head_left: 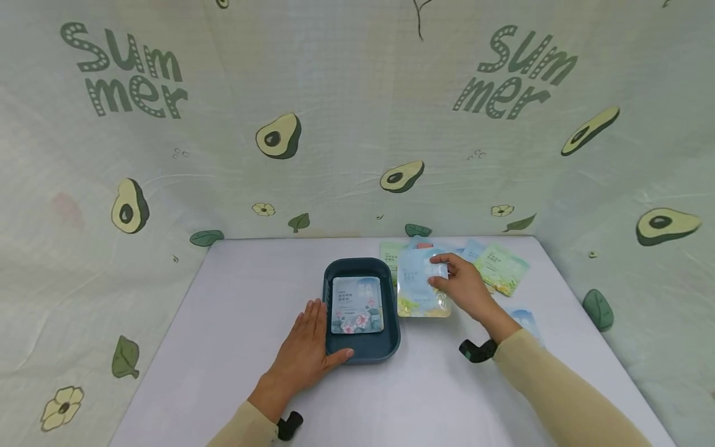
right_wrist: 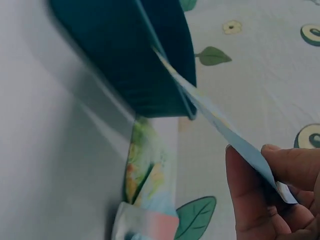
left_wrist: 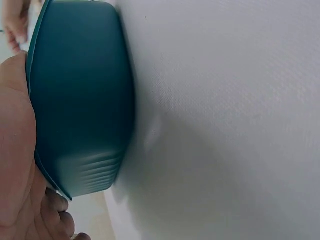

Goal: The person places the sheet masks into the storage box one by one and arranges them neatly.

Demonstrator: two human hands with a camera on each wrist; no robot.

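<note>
A dark blue tray (head_left: 363, 349) stands on the white table, with a pale blue sheet mask packet (head_left: 357, 304) printed with pink flowers lying inside. My left hand (head_left: 304, 347) rests along the tray's left rim, its fingers straight and the thumb stretched over the near-left corner; the left wrist view shows the palm against the rim of the tray (left_wrist: 85, 100). To the right of the tray, my right hand (head_left: 466, 288) pinches a light blue sheet mask packet (head_left: 421, 285) by its right edge. In the right wrist view this packet (right_wrist: 220, 127) appears edge-on, overlapping the tray rim.
Several more packets lie spread behind and right of my right hand, among them a green one (head_left: 501, 268) and a blue one (head_left: 525, 321) partly hidden by the forearm. A printed cloth (head_left: 335, 186) hangs behind the table (head_left: 240, 298).
</note>
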